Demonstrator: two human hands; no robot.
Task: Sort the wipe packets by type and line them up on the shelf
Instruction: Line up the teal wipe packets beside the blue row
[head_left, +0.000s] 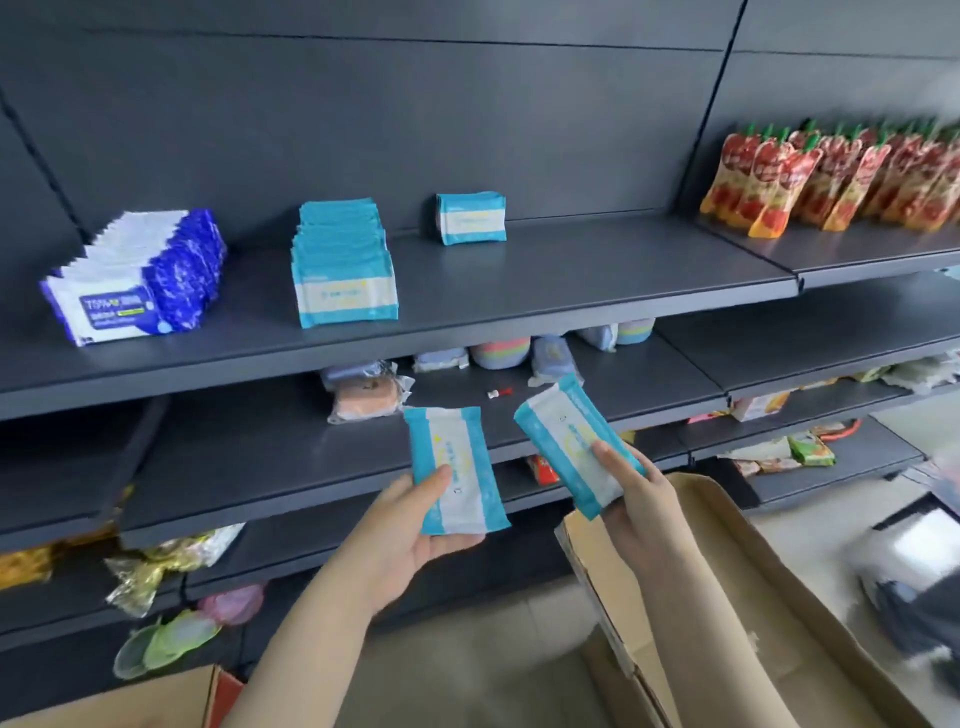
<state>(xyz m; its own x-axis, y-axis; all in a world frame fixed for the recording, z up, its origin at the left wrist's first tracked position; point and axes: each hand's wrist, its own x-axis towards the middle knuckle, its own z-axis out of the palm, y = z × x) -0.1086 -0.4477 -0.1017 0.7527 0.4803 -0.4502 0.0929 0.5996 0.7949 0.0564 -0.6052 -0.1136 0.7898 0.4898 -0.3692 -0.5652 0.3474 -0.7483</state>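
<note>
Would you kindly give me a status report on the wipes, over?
Left hand holds a teal-and-white plastic wipe packet; right hand holds second packet. Matching teal row stands on dark metal shelf. Nothing in the way.

Held teal packets were two: left packet (452, 473) in left hand (415, 530), right packet (566, 436) in right hand (631, 501). Top shelf (571, 275) carried three groups: blue-and-white row (140, 275), teal row (343, 260), small teal stack (471, 218); per-group counts were unreadable. Cardboard boxes were two: right box (737, 571), left box (130, 701).
</note>
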